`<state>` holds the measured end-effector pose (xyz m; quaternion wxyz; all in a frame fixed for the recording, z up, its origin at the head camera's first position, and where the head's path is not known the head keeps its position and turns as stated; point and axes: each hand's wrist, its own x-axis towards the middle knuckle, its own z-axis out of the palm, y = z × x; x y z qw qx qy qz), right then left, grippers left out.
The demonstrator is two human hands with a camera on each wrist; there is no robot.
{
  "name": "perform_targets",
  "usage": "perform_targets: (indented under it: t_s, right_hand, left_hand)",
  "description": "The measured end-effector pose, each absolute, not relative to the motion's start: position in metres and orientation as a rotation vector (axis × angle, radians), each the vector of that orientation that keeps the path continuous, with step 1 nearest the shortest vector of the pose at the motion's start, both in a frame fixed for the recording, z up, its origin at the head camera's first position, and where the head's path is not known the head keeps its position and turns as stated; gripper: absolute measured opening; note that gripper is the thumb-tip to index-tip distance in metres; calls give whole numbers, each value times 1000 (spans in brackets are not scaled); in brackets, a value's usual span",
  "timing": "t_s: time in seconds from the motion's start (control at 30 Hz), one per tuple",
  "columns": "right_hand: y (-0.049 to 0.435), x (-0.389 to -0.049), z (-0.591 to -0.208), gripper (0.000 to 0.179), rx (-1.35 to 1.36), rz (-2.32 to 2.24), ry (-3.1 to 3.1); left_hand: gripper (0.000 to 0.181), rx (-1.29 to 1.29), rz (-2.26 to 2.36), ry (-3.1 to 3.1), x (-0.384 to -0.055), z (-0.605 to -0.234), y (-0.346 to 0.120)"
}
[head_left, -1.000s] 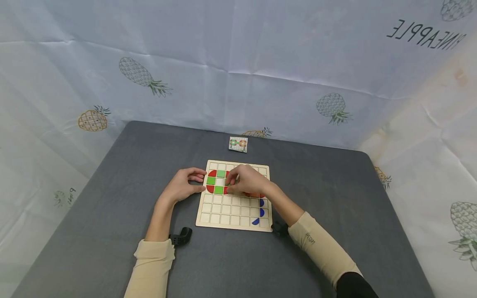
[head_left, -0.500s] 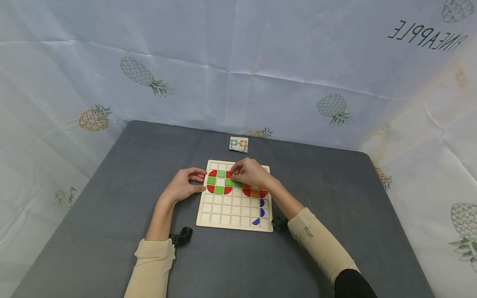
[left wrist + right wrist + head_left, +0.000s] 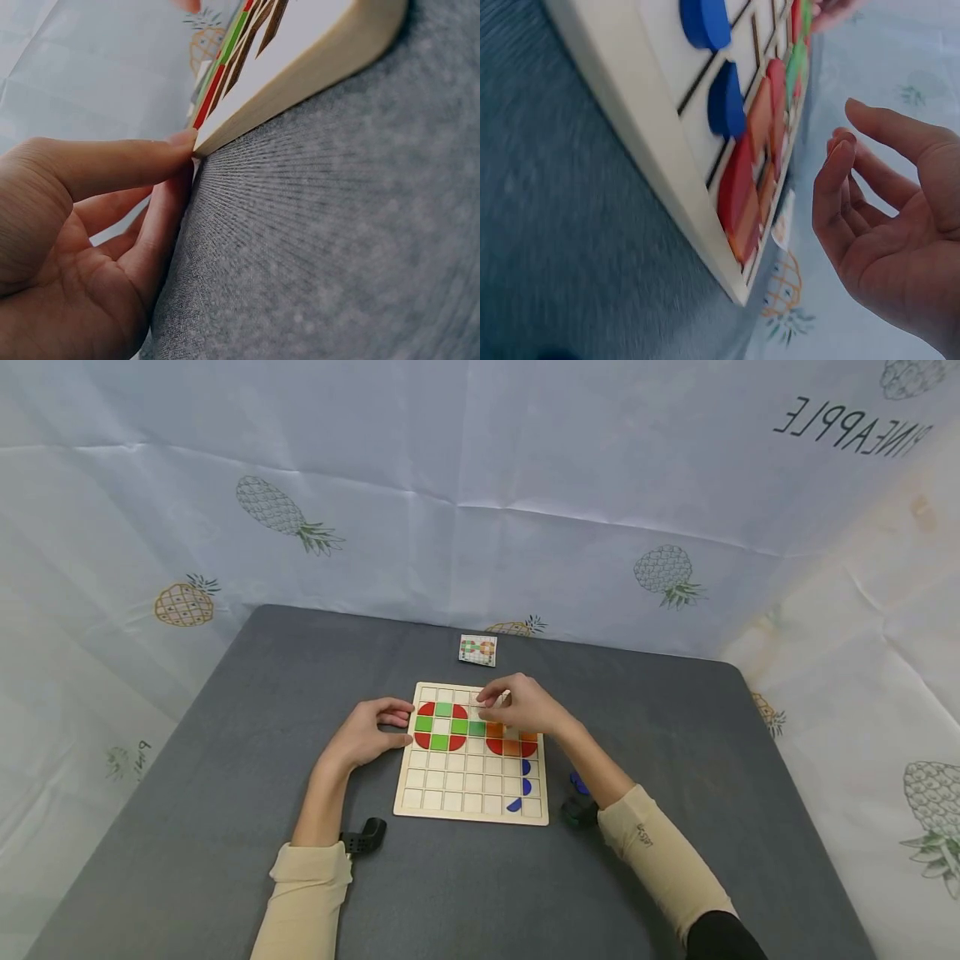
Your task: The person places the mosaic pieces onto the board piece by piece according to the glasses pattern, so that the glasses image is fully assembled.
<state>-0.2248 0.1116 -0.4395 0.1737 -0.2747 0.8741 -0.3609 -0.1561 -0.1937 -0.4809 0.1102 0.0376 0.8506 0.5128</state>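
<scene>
A pale wooden grid board (image 3: 453, 781) lies on the table. On its left, red round-cornered pieces (image 3: 422, 742) and green squares (image 3: 443, 710) form a ring. A green square (image 3: 477, 728) links it to a second group of red pieces and orange squares (image 3: 512, 748), partly hidden by my right hand. Blue half-round pieces (image 3: 527, 767) sit down the right side. My left hand (image 3: 365, 733) touches the board's left edge with thumb and fingertips. My right hand (image 3: 522, 705) hovers over the upper right of the board; in the right wrist view its thumb and fingers are apart, holding nothing.
A small printed card (image 3: 477, 650) with a coloured pattern lies behind the board. A blue object (image 3: 579, 783), its kind unclear, shows beside the right forearm. Dark grey cloth covers the table (image 3: 315, 660), and a pineapple-print curtain (image 3: 420, 560) hangs behind.
The right hand has lifted from the left ring and moved right, uncovering its right side and the linking green square. The blue object by the forearm has come into sight. My left hand stays put.
</scene>
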Motion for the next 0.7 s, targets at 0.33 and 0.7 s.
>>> perform_targets:
  t_s: [0.33,0.7]
  right_hand:
    - [154,-209,-423,31,-684,-1004,2561]
    - [215,-187,-424,25,-668,-885,2510]
  left_hand:
    - [52,112,1509,2504,-156,-480,-193]
    - [52,106,1507,2505,-156,-481,-193]
